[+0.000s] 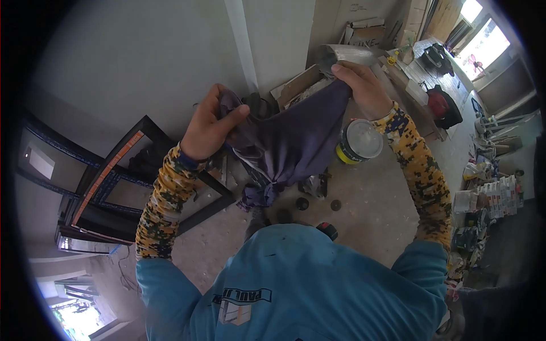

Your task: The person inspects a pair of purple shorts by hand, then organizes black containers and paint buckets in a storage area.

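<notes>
A dark purple cloth (296,139) is stretched between my two hands in front of my chest. Its lower part hangs down in folds and bunches into a knot-like lump near my feet. My left hand (210,122) is closed on the upper left corner, thumb on top. At the upper right corner, my right hand (364,88) pinches the edge between thumb and fingers. A lidded paint bucket (364,139) with a yellow band stands on the floor below my right hand.
Black window frames (108,182) lean against the wall at the left. A rolled silver sheet (352,54) and an open cardboard box (298,85) lie ahead. At the right are a red and black bag (441,107) and stacked boxes (497,196).
</notes>
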Demonstrator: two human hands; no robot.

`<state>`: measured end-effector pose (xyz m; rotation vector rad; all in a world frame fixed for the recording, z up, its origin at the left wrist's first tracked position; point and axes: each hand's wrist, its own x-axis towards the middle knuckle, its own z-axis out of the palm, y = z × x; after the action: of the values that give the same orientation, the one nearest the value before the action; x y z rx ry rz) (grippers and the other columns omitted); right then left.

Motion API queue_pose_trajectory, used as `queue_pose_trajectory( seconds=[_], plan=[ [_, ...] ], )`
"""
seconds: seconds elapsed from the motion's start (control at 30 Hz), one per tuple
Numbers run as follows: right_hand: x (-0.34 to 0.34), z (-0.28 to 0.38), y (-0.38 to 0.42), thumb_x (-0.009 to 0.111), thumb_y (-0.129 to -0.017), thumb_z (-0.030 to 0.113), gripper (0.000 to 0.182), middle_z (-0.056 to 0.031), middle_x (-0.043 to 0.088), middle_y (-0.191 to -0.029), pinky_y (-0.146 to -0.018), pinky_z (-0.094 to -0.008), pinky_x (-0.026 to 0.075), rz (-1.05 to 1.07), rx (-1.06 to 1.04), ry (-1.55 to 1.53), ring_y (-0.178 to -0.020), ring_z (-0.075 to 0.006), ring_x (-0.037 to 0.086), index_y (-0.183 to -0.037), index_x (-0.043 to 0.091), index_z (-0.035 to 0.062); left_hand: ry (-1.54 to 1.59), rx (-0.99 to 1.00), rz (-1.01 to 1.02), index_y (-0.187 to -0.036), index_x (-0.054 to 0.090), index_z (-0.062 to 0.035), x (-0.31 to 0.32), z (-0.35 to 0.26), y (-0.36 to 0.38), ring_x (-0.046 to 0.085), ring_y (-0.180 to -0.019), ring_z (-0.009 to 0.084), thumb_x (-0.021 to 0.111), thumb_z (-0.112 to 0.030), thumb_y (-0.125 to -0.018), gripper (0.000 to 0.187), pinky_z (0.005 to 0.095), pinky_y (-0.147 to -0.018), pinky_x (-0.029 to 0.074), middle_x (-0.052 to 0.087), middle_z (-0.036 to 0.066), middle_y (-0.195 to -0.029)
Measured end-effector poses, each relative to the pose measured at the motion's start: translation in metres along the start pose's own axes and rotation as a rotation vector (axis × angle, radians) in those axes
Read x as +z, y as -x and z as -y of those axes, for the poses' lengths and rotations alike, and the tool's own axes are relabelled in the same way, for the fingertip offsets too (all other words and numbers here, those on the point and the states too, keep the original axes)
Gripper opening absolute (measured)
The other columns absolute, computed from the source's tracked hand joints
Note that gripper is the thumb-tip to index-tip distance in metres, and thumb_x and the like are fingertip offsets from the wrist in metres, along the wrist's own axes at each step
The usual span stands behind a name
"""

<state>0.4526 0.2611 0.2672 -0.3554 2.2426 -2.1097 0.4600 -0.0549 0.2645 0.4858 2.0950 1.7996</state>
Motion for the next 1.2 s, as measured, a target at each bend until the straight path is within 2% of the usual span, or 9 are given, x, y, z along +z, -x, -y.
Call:
queue_pose_trajectory(
  seconds=[0.07,0.27,0.3,0.4,0.5,0.63,0.9,1.0,1.2],
  plan=[
    [-0.004,-0.004,-0.004,0.052,-0.097,0.028,0.029,0.0091,0.047,-0.068,-0.058,-0.0201,0.036,0.044,0.052,0.010,-0.062,-0.0006,0.042,-0.082,0.060,0.0048,-0.002,0.206,-0.031,-0.101,0.045,-0.0046,-0.005,0.012,-0.009,0.058,-0.079,0.0080,0.058,-0.012,-0.094,0.016,0.0233,-0.071,0.047,0.059,0.003,-0.085],
    [-0.020,-0.009,-0.018,0.054,-0.095,0.028,0.031,0.0033,0.054,-0.068,-0.059,-0.0249,0.038,0.146,0.044,0.409,-0.063,-0.0044,0.047,-0.084,0.063,0.0000,-0.019,0.274,-0.185,-0.101,0.044,-0.0043,0.006,-0.013,-0.019,0.062,-0.085,0.0136,0.053,-0.014,-0.096,0.014,0.0282,-0.076,0.049,0.056,0.003,-0.080],
    [-0.026,-0.013,-0.024,0.056,-0.093,0.028,0.032,0.0007,0.055,-0.067,-0.058,-0.0262,0.038,0.208,-0.022,0.570,-0.062,-0.0062,0.047,-0.084,0.063,-0.0010,-0.022,0.451,-0.229,-0.095,0.044,-0.0025,0.009,-0.006,-0.027,0.060,-0.073,0.0101,0.052,-0.017,-0.098,0.017,0.0235,-0.059,0.044,0.054,0.003,-0.077],
    [-0.016,-0.032,-0.034,0.058,-0.089,0.030,0.032,-0.0111,0.062,-0.074,-0.065,-0.0314,0.045,0.141,-0.228,0.837,-0.071,-0.0186,0.060,-0.094,0.063,-0.0018,-0.117,0.397,-0.161,-0.096,0.044,-0.0011,0.013,-0.019,-0.023,0.060,-0.073,0.0104,0.052,-0.017,-0.098,0.018,0.0237,-0.058,0.045,0.054,0.003,-0.076],
    [0.067,-0.036,-0.023,0.058,-0.088,0.025,0.029,-0.0192,0.066,-0.087,-0.076,-0.0354,0.050,0.182,-0.486,0.427,-0.088,-0.0292,0.066,-0.101,0.061,-0.0015,-0.144,0.467,-0.126,-0.099,0.044,-0.0047,0.020,-0.022,-0.024,0.064,-0.068,0.0125,0.052,-0.018,-0.098,0.015,0.0250,-0.061,0.051,0.055,0.003,-0.078],
    [0.110,-0.029,-0.017,0.058,-0.087,0.021,0.027,-0.0196,0.066,-0.085,-0.074,-0.0357,0.050,0.445,-0.385,0.222,-0.084,-0.0293,0.066,-0.100,0.060,-0.0025,-0.238,0.347,-0.154,-0.098,0.045,-0.0055,0.009,-0.027,-0.015,0.063,-0.072,0.0102,0.053,-0.019,-0.098,0.016,0.0231,-0.064,0.049,0.056,0.001,-0.078],
    [0.098,-0.022,-0.031,0.056,-0.084,0.013,0.024,-0.0165,0.067,-0.079,-0.065,-0.0335,0.050,0.652,-0.291,0.426,-0.069,-0.0245,0.066,-0.101,0.064,-0.0023,-0.152,0.201,-0.254,-0.096,0.051,-0.0014,-0.014,-0.007,0.016,0.058,-0.072,0.0048,0.060,-0.013,-0.093,0.015,0.0208,-0.062,0.046,0.062,0.001,-0.081],
    [0.092,-0.028,-0.034,0.055,-0.082,0.011,0.023,-0.0166,0.067,-0.076,-0.064,-0.0331,0.050,0.667,-0.193,0.382,-0.067,-0.0220,0.066,-0.099,0.064,-0.0025,0.051,0.262,-0.055,-0.096,0.054,-0.0002,-0.034,0.010,0.016,0.060,-0.077,0.0062,0.059,-0.011,-0.093,0.012,0.0207,-0.067,0.048,0.064,0.003,-0.086],
    [0.100,-0.029,-0.036,0.048,-0.081,0.007,0.021,-0.0083,0.058,-0.060,-0.055,-0.0306,0.044,0.466,-0.284,0.414,-0.054,-0.0142,0.054,-0.093,0.062,-0.0042,0.220,0.248,-0.127,-0.102,0.054,0.0009,-0.010,0.023,0.013,0.061,-0.087,0.0079,0.054,-0.013,-0.095,0.015,0.0204,-0.076,0.048,0.065,0.006,-0.095]
  ],
)
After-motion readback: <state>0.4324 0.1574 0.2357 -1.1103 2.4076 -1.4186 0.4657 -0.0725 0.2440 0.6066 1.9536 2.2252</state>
